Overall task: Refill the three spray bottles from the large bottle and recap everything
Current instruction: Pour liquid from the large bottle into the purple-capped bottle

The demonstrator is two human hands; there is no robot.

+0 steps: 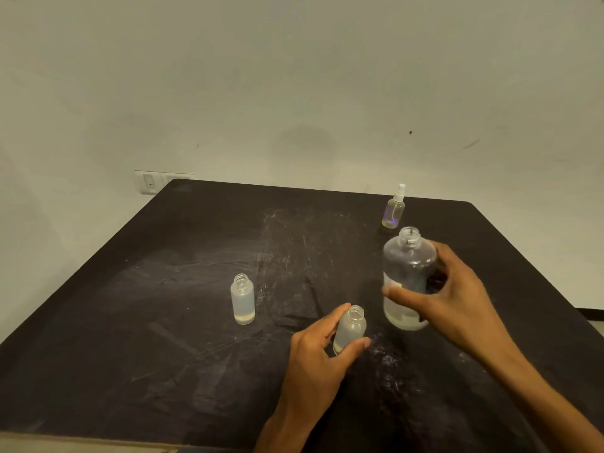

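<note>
A: Large bottle (407,279), uncapped, stands near the surface's (163,322) right edge with only a little liquid at its bottom, the right hand (457,289) wrapped around it

B: And the sprays?

A: One (394,209) capped by the far edge; two open, nearly empty: one (243,299) mid-surface, one (349,330) gripped between the left hand's (313,358) thumb and fingers. Pouring and recapping look still ahead

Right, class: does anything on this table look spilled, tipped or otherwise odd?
No spill or damage shows. The small bottle in the left hand is tilted, uncapped. The large bottle in the right hand is open too. No caps in view.
</note>
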